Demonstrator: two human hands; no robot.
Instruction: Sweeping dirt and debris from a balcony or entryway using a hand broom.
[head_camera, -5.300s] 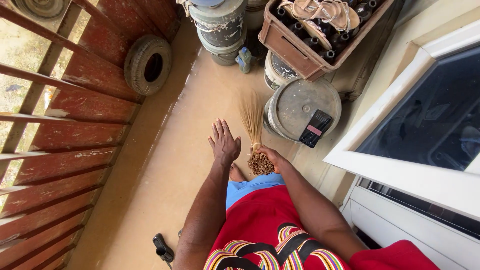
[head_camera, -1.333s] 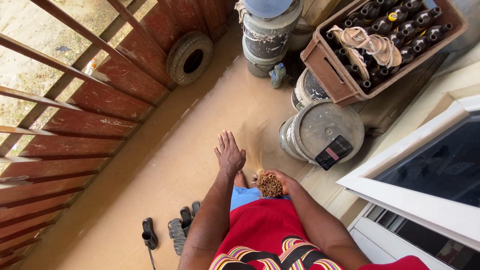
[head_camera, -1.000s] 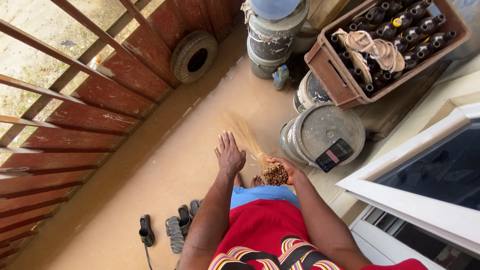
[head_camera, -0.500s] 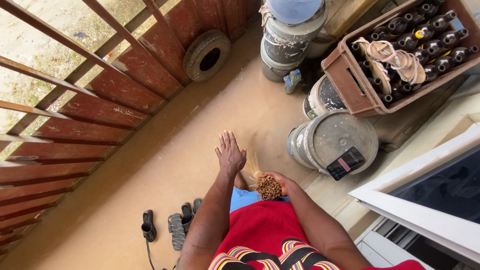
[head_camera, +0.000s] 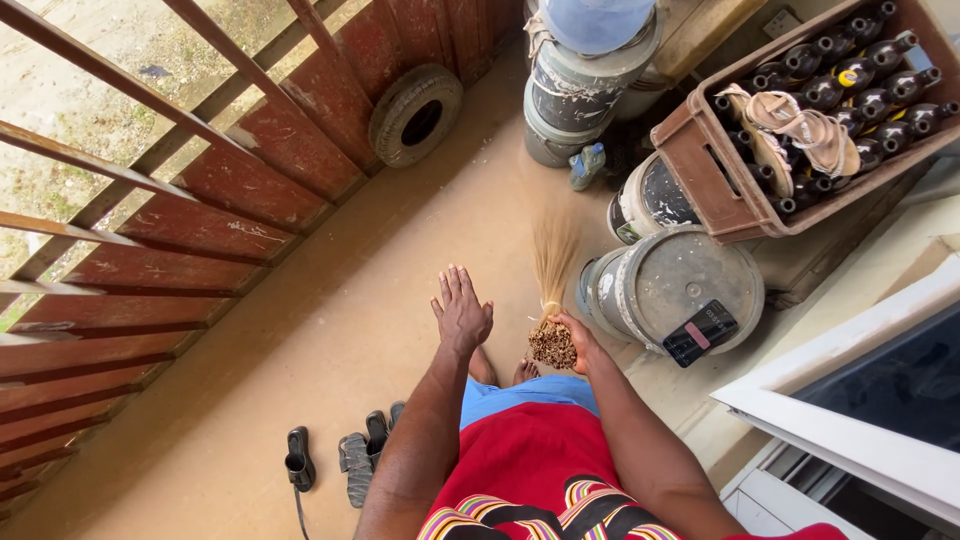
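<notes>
My right hand (head_camera: 578, 339) grips the bound end of a short straw broom (head_camera: 552, 290). Its bristles fan out forward over the tan floor, beside a grey bucket (head_camera: 680, 290). My left hand (head_camera: 461, 313) is held out flat above the floor, fingers spread, holding nothing, just left of the broom. My bare feet show below the hands, under a blue and red garment.
A dark phone (head_camera: 701, 333) lies on the lid of the grey bucket. Behind stand stacked buckets (head_camera: 585, 85), a brown crate (head_camera: 700, 165) of bottles with sandals on top, and a small tyre (head_camera: 417, 113) against the red wooden railing (head_camera: 200, 220). Sandals (head_camera: 355, 465) lie at lower left.
The broom has swung forward and right, its bristles now fanned out toward the buckets. The view has shifted slightly. My left hand stays flat and open.
</notes>
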